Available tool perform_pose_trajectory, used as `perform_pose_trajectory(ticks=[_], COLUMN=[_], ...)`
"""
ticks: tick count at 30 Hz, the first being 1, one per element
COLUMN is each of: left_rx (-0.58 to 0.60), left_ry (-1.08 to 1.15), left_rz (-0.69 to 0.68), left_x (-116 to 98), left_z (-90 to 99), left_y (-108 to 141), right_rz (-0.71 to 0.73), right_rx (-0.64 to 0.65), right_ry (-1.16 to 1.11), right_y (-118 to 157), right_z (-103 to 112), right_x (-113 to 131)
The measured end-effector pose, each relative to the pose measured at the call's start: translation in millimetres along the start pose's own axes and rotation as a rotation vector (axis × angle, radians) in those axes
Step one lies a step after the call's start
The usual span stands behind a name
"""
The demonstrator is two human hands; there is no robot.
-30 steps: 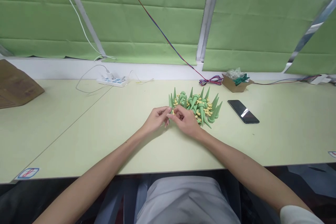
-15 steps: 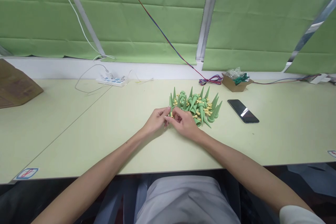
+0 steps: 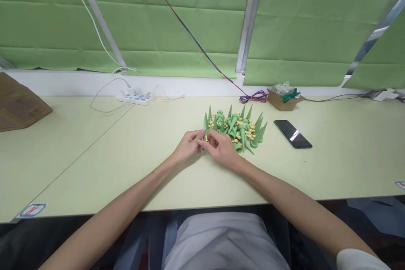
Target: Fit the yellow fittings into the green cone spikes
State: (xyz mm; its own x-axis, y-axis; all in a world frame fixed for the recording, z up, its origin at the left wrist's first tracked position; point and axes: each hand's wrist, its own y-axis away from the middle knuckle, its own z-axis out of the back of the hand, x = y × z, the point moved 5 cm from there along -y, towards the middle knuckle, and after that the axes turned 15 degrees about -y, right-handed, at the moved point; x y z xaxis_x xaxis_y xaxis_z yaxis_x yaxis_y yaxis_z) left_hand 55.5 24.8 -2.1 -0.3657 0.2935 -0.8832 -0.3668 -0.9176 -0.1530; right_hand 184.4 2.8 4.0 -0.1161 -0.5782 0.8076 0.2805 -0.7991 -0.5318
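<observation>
Several green plastic spikes [image 3: 243, 134] with small yellow parts [image 3: 251, 128] lie and stand in a pile on the table [image 3: 110, 168]. At the pile's near left edge my left hand [image 3: 187, 147] has its fingers closed round a green spike, whose upper end shows just above the fingertips. My right hand [image 3: 220, 147] is beside it, fingers pinched on a small yellow part at the spike's lower end. The fingertips of both hands nearly meet and partly hide these pieces.
A black phone [image 3: 292, 134] lies right of the pile. Behind it are a small cardboard box [image 3: 281, 103] with plastic wrap and a coiled red-blue cable [image 3: 254, 96]. A white power strip [image 3: 136, 98] stands at the back left, a brown cardboard piece [image 3: 22, 103] far left.
</observation>
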Motion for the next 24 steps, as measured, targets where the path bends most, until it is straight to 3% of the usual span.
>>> perform_pose_trajectory(ticks=[13,19,24], left_rx=[-0.163,-0.117,-0.129], left_ry=[-0.264,-0.475,-0.65], left_rz=[0.13,0.182,0.093], left_x=[4.6,14.7,15.8], left_z=[16.6,12.4,12.6], left_y=[0.5,-0.4,-4.1], right_rz=[0.016,0.078,0.088], right_rx=[-0.145,-0.101,-0.048], right_ry=[0.192,0.259,0.352], right_y=[-9.9,-9.9,-9.3], right_z=[22.9,18.9,13.9], right_x=[-6.9,-7.4,-13.3])
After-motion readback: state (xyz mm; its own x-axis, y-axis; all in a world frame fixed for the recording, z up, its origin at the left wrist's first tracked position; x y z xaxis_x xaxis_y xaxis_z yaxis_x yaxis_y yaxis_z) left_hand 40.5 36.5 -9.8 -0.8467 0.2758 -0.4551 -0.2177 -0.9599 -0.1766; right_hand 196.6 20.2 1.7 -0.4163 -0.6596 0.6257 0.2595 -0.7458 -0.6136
